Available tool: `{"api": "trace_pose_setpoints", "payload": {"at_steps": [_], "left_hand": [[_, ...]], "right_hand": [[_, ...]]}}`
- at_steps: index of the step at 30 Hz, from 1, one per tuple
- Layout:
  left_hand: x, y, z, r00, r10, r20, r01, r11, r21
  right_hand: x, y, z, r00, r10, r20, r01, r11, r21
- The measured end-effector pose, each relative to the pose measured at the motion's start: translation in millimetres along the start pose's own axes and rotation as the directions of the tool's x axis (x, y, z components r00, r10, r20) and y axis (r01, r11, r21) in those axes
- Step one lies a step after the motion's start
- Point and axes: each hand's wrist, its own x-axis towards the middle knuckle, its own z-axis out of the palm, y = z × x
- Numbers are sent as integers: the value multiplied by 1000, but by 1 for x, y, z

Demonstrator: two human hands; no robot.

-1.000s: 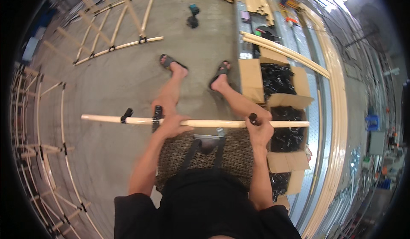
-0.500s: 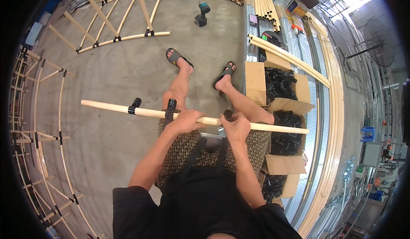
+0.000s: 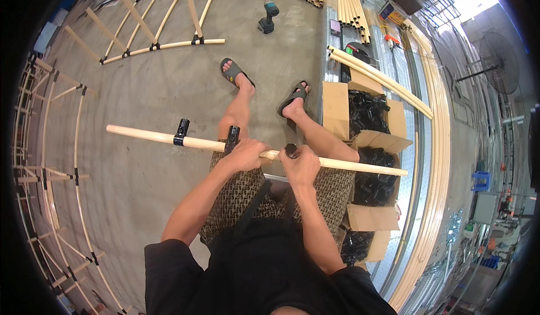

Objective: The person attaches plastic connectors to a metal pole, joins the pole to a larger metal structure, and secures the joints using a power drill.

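Observation:
A long cream-coloured pipe [image 3: 140, 135] lies across above my lap, its left end slightly higher than its right. My left hand [image 3: 245, 156] is closed around it near the middle. Just left of that hand, a black pipe connector [image 3: 232, 139] sits on the pipe, its stub pointing away from me. Farther left is a second black connector [image 3: 181, 132], pointing the same way. My right hand [image 3: 302, 168] grips a third black connector [image 3: 291, 149] at the pipe, its round opening showing between the fingers. My fingers hide most of this connector.
Cardboard boxes [image 3: 336, 106] full of black connectors [image 3: 368, 112] stand at my right. Two loose pipes [image 3: 382, 81] lie over the far box, beside long stacked pipes [image 3: 433, 213]. A cordless drill [image 3: 268, 18] stands on the floor ahead. Pipe frames [image 3: 163, 46] stand far left and left.
My right hand has shifted slightly left along the pipe with its connector. The two left connectors' stubs have tipped a little, so the pipe seems to have turned slightly. My left hand keeps its grip.

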Motion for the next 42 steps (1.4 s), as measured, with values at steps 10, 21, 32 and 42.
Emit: {"api": "trace_pose_setpoints", "payload": {"at_steps": [10,21,32,42], "left_hand": [[5,12,-5,995,-38,96,46,996,-80],[-3,5,0,999,-31,26,31,999,-13],[0,8,-3,998,-21,61,19,999,34],[2,1,-10,984,-3,178,22,994,-104]], "right_hand": [[-4,1,3,999,8,37,-10,999,41],[23,-5,-1,972,-78,223,95,993,-64],[38,3,-27,869,-169,466,117,984,138],[32,31,-32,811,-456,367,291,858,423]]}}
